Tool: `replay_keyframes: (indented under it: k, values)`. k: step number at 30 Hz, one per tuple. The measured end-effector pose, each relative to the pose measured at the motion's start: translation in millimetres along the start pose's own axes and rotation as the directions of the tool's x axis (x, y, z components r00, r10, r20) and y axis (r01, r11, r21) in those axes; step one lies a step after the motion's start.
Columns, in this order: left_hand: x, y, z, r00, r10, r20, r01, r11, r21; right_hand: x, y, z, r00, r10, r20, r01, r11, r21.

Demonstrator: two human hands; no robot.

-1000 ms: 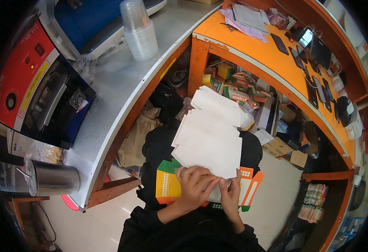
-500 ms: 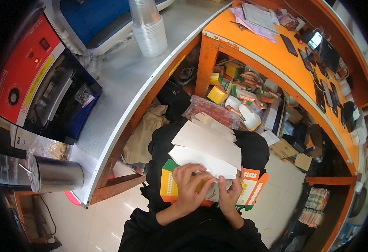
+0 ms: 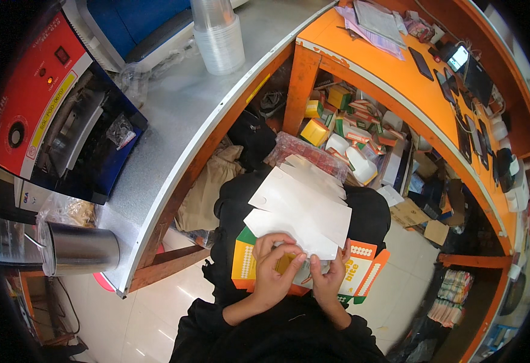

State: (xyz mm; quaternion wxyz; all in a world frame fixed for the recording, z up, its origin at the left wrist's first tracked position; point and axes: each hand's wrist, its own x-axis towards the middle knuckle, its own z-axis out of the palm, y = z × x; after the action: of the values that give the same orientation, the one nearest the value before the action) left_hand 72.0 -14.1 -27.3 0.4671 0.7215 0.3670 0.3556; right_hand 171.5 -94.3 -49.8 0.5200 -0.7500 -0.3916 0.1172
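Observation:
A flat white carton blank [image 3: 304, 209] with cut flaps lies over my lap, plain side up. My left hand [image 3: 272, 266] is closed on its near edge, fingers bent and thumb toward the middle. Close by on the right, my right hand [image 3: 329, 279] pinches the same edge between thumb and fingers. Under the hands, printed carton blanks [image 3: 361, 270] in yellow, orange, green and white rest across my lap. Part of them is hidden by my hands and the white blank.
Folded printed boxes [image 3: 352, 136] are heaped under the orange desk [image 3: 361, 57], which carries several phones. On the grey counter [image 3: 162, 136] at left stand a red and blue sealing machine [image 3: 41, 91], stacked clear cups [image 3: 219, 45] and a metal canister [image 3: 83, 248].
The white carton blank lies flatter, with its flaps spread a little differently. My fingers have shifted slightly along its near edge. The whole view has moved a little.

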Motion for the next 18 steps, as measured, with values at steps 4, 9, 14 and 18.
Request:
replay_keyframes:
  k: [4, 9, 14, 18]
  values:
    - [-2.0, -1.5, 2.0, 1.000, -0.011, -0.019, 0.010, 1.000, -0.011, -0.8, 0.6, -2.8, 0.999, 0.027, 0.045, -0.027, 1.000, 0.013]
    - [-4.6, -4.9, 6.1, 0.998, -0.025, -0.063, 0.023, 0.999, -0.039, -2.4, 0.4, -3.0, 0.997, -0.019, 0.074, 0.023, 0.998, -0.052]
    - [-5.9, -7.3, 9.1, 0.994, -0.042, -0.101, 0.033, 0.996, -0.088, -4.0, 0.6, -1.9, 0.997, -0.008, 0.075, 0.014, 0.997, -0.078]
    - [-6.1, -8.4, 10.9, 0.992, -0.040, -0.116, 0.027, 0.994, -0.108, -4.4, 2.0, -1.0, 0.998, -0.026, 0.048, 0.030, 0.996, -0.082]
